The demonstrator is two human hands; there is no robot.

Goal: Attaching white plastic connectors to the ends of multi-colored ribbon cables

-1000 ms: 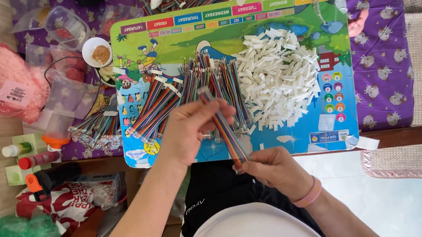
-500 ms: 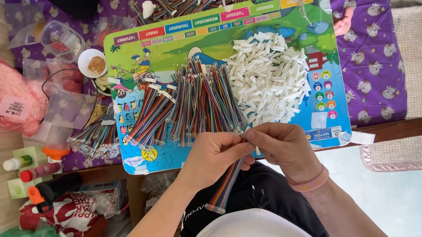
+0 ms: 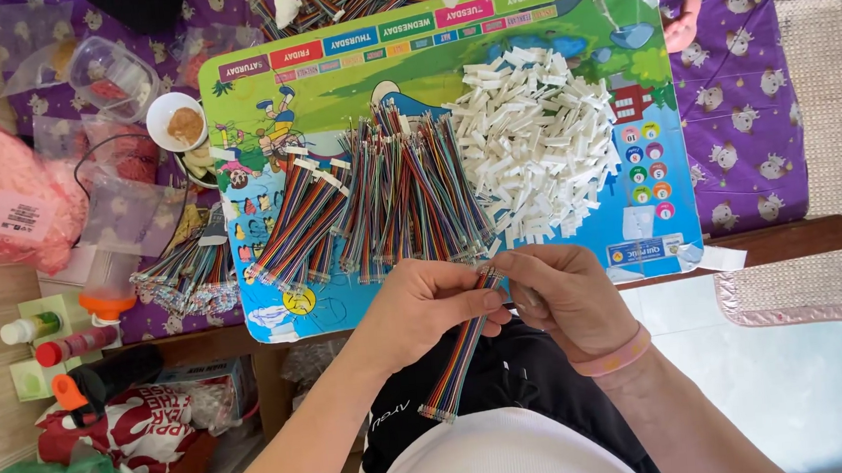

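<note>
A flat multicoloured ribbon cable (image 3: 462, 353) hangs slantwise over the person's lap, just below the near edge of the picture board (image 3: 525, 28), its lower end frayed into separate wire tips. The left hand (image 3: 427, 306) curls around its upper part, fingers closed on it from the left. The right hand (image 3: 571, 295), with a pink band at the wrist, meets it from the other side, fingertips pinching the cable's top end; what sits between those fingertips is hidden. On the board lie a spread of similar cables (image 3: 378, 205) and a heap of small white connectors (image 3: 533, 138). More cables at the top edge are cut off.
</note>
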